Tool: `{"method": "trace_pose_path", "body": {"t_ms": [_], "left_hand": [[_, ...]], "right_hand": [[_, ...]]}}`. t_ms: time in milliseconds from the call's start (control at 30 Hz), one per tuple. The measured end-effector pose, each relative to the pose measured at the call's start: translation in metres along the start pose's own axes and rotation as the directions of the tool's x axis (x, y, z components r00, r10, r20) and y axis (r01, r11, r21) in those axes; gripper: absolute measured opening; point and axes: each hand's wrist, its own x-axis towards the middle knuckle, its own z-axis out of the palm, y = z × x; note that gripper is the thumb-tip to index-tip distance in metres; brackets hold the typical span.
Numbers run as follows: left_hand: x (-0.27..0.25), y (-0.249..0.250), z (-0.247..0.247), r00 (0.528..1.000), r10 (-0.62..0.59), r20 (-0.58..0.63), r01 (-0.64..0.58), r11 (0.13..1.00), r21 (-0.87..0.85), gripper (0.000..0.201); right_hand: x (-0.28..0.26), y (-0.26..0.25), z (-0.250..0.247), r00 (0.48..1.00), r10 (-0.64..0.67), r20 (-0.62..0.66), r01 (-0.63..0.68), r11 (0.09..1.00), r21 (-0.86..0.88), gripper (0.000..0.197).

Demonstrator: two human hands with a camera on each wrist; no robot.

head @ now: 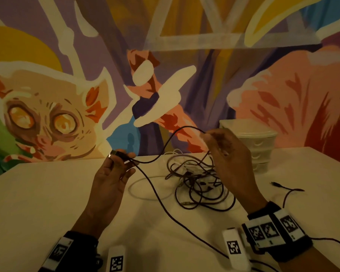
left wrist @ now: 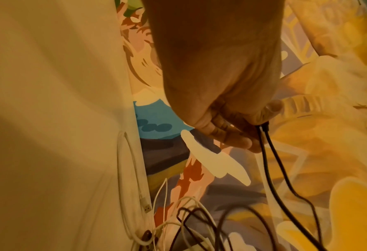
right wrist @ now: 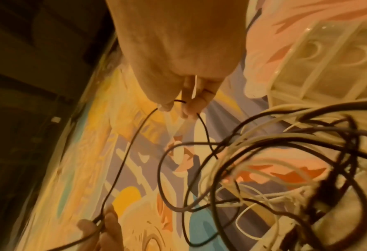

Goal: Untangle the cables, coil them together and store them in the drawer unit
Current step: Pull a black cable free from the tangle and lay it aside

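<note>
The left hand (head: 111, 174) is raised over the desk (head: 47, 193), its fingers (left wrist: 232, 135) pinching a dark cable (head: 171, 142) near its plug. The right hand (head: 227, 154), higher and to the right, pinches the same cable between fingertips, so a loop arcs between the two hands. Beneath them a tangle of dark and white cables (head: 196, 179) lies mid-desk. The white drawer unit (head: 255, 142) stands at the far right, against the painted wall (head: 165, 55).

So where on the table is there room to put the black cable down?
Bare tablecloth lies left of the left hand, and near you between both wrists. It's crowded around the cable tangle beside the drawer unit.
</note>
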Motion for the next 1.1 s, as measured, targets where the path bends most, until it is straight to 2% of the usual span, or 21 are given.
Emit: {"method": "trace_pose_path", "body": {"t_ms": [67,133,200,267,333,400,500,567,633,733,833,867,933,967,1033,1100], "left_hand": [[0.001,0.000,-0.001,1.000,0.003,-0.014,-0.004,1.000,-0.022,0.037],[0.003,0.000,-0.004,1.000,0.001,0.001,0.000,1.000,-0.030,0.024],[0.004,-0.001,-0.006,1.000,-0.013,0.022,0.015,0.998,-0.057,0.023],[0.006,0.000,-0.007,0.999,-0.019,0.041,0.023,0.996,-0.085,0.026],[0.007,0.002,-0.009,0.999,-0.019,0.050,0.025,0.992,-0.123,0.029],[0.011,0.008,-0.009,0.999,-0.015,0.033,0.021,0.981,-0.191,0.032],[0.018,0.019,-0.007,1.000,-0.013,-0.028,0.003,0.942,-0.335,0.031],[0.026,0.026,-0.008,0.998,-0.041,-0.039,0.019,0.885,-0.464,0.032],[0.033,0.033,-0.010,0.998,-0.064,-0.027,0.042,0.870,-0.492,0.032],[0.040,0.039,-0.014,0.999,-0.037,-0.038,0.018,0.909,-0.417,0.027],[0.041,0.042,-0.010,0.998,-0.004,-0.063,-0.018,0.939,-0.343,0.023],[0.040,0.044,-0.006,0.997,0.014,-0.073,-0.033,0.961,-0.273,0.021],[0.037,0.046,0.003,0.996,0.058,-0.066,-0.060,0.998,-0.016,0.018],[0.035,0.048,0.008,0.997,0.066,-0.037,-0.059,0.984,0.167,0.022],[0.032,0.050,0.018,0.997,0.018,0.072,-0.052,0.856,0.514,0.041],[0.027,0.049,0.032,0.981,-0.067,0.184,-0.076,0.735,0.674,0.035]], "right_hand": [[-0.003,-0.001,0.002,0.992,0.053,0.116,-0.054,0.998,0.011,0.010],[-0.002,0.000,-0.001,0.994,0.044,0.104,-0.048,0.998,0.029,0.013],[0.004,0.001,-0.007,0.995,-0.006,0.101,0.001,0.999,0.052,0.017],[0.008,0.004,-0.009,0.974,-0.019,0.224,0.008,0.999,0.050,0.024],[0.006,0.013,-0.007,0.925,0.032,0.380,-0.022,0.999,-0.030,0.029],[0.002,0.021,-0.004,0.875,0.053,0.482,0.009,0.992,-0.126,0.030],[-0.001,0.020,-0.005,0.817,0.070,0.572,0.045,0.982,-0.184,0.029],[-0.004,0.016,-0.007,0.766,0.126,0.631,0.010,0.978,-0.207,0.025],[-0.006,0.017,-0.008,0.722,0.181,0.668,-0.012,0.968,-0.249,0.018],[-0.009,0.026,-0.007,0.744,0.188,0.641,0.050,0.942,-0.333,0.017],[-0.008,0.036,-0.003,0.743,0.191,0.641,0.101,0.916,-0.389,0.017],[-0.008,0.035,-0.001,0.750,0.184,0.635,0.115,0.910,-0.399,0.016],[-0.004,0.029,0.000,0.793,0.148,0.591,0.121,0.913,-0.391,0.020],[-0.002,0.024,-0.001,0.828,0.107,0.551,0.118,0.927,-0.357,0.022],[0.003,0.012,-0.004,0.888,0.049,0.457,0.076,0.965,-0.251,0.020],[0.004,-0.001,-0.008,0.915,0.037,0.401,0.052,0.977,-0.208,0.020]]}}
